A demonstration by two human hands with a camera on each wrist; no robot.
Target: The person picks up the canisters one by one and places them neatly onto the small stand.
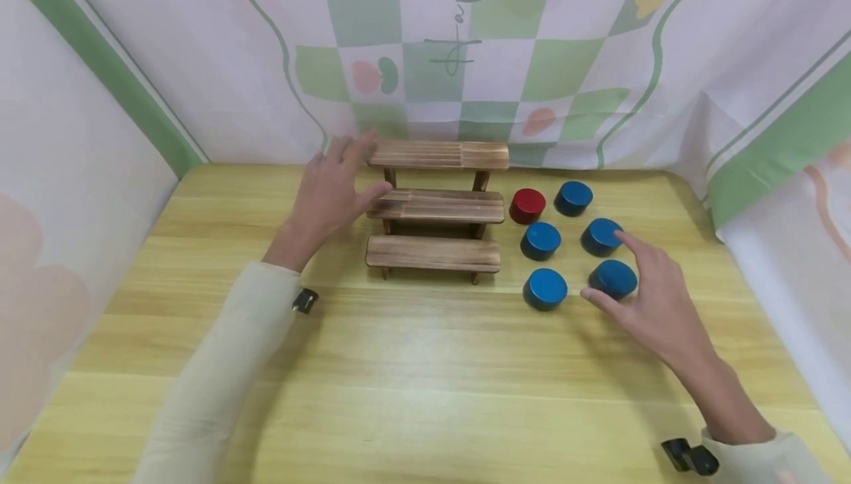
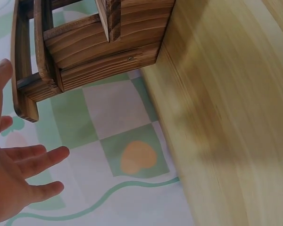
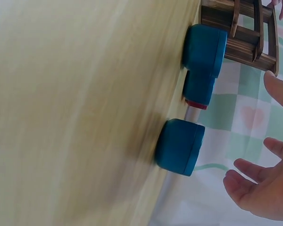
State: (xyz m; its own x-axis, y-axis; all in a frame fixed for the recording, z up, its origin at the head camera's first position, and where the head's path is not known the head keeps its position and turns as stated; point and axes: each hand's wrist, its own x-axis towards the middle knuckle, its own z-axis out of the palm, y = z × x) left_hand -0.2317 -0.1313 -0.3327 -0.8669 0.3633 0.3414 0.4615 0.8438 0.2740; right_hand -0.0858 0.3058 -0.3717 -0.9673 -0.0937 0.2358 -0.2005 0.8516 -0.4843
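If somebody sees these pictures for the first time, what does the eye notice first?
The dark three-step wooden shelf at the back middle of the yellow wooden table. To its right sit five blue round blocks and one red round block. The open right hand hovers at them; the left hand is beside the shelf.

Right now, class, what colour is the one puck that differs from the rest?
Red: the red puck beside the wooden stand, clearest in the head view.

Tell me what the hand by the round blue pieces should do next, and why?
Probably the right hand should close its thumb and fingers around the near-right blue wooden disc. That hand is spread open right beside it, thumb near its front edge, gripping nothing. The three-step dark wooden shelf has nothing on it, and the left hand is open at its left end.
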